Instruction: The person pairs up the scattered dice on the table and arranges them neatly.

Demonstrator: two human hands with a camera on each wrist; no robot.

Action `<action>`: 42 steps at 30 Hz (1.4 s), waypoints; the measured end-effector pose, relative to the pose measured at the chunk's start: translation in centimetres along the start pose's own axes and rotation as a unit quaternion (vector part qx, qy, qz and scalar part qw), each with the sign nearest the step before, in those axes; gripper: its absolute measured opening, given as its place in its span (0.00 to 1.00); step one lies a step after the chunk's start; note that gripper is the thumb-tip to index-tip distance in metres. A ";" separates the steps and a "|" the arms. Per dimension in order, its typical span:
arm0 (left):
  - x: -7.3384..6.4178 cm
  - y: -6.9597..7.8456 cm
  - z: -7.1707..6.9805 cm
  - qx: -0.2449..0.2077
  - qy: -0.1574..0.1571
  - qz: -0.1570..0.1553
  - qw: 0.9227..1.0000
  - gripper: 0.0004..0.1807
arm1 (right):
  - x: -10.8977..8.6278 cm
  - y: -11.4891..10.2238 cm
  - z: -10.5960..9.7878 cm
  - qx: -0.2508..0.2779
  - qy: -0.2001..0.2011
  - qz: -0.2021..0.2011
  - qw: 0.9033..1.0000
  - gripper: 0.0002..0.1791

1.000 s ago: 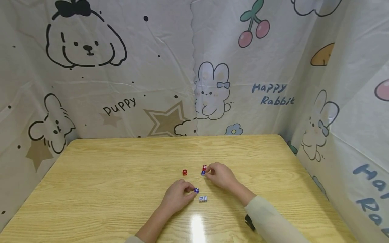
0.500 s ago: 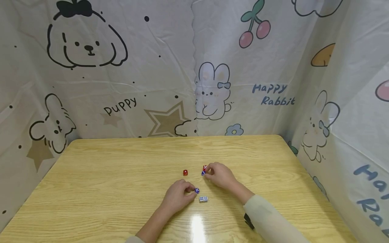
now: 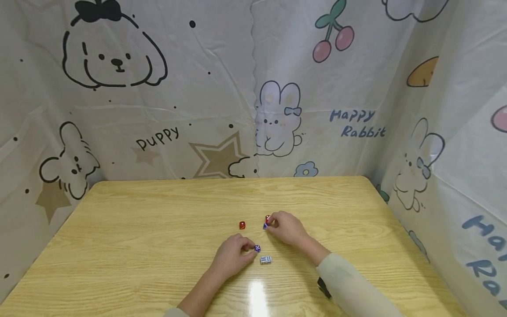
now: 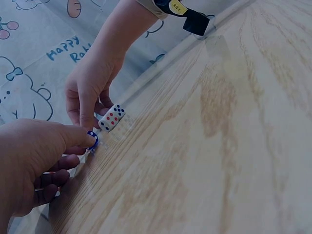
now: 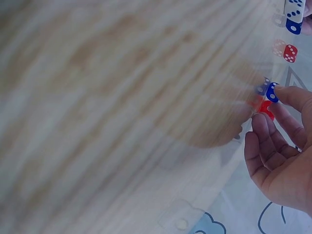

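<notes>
Between thumb and index finger my left hand (image 3: 233, 255) pinches a blue die (image 3: 257, 248) with white pips, resting on the table. Farther off, my right hand (image 3: 288, 229) pinches another blue die (image 5: 272, 92), partly covered by its fingers. Right behind that die sits a red die (image 3: 268, 218), close to my right fingertips. A second red die (image 3: 242, 225) lies on its own to the left. Two white dice (image 3: 266, 260) stand side by side just nearer than my left hand's die; the left wrist view shows red and blue pips on them.
The light wood table (image 3: 150, 246) runs back to a white curtain (image 3: 214, 97) printed with cartoon animals, which also hangs along both sides. A black device (image 4: 196, 23) is strapped to my right wrist. Light glares on the table's near part.
</notes>
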State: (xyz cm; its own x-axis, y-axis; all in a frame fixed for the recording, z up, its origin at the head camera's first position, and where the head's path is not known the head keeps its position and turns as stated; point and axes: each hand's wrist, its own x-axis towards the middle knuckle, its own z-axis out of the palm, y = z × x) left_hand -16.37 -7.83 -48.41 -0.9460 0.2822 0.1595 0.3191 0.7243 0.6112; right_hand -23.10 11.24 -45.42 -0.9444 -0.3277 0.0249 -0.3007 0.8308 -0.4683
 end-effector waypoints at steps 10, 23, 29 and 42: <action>0.0 -0.1 0.2 0.000 -0.006 -0.003 1.000 0.09 | -0.4 0.4 -0.1 0.010 -0.006 0.000 1.000 0.08; 0.1 0.1 0.0 -0.001 -0.006 -0.007 1.000 0.08 | -1.2 0.7 -0.5 0.015 -0.012 -0.002 1.000 0.06; 0.1 0.1 0.0 0.001 -0.004 -0.005 1.000 0.08 | -1.6 1.0 -0.6 0.020 -0.010 -0.015 1.000 0.06; 0.1 0.2 0.0 0.007 0.001 -0.001 1.000 0.09 | -2.1 1.3 -0.7 0.012 -0.020 -0.027 0.999 0.06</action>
State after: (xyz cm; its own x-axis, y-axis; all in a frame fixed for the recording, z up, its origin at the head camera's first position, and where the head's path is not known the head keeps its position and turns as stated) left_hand -16.39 -7.67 -48.22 -0.9470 0.2792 0.1587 0.3171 0.7344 0.6001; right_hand -21.59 13.36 -45.46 -0.9210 -0.3893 0.0153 -0.3468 0.8011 -0.4878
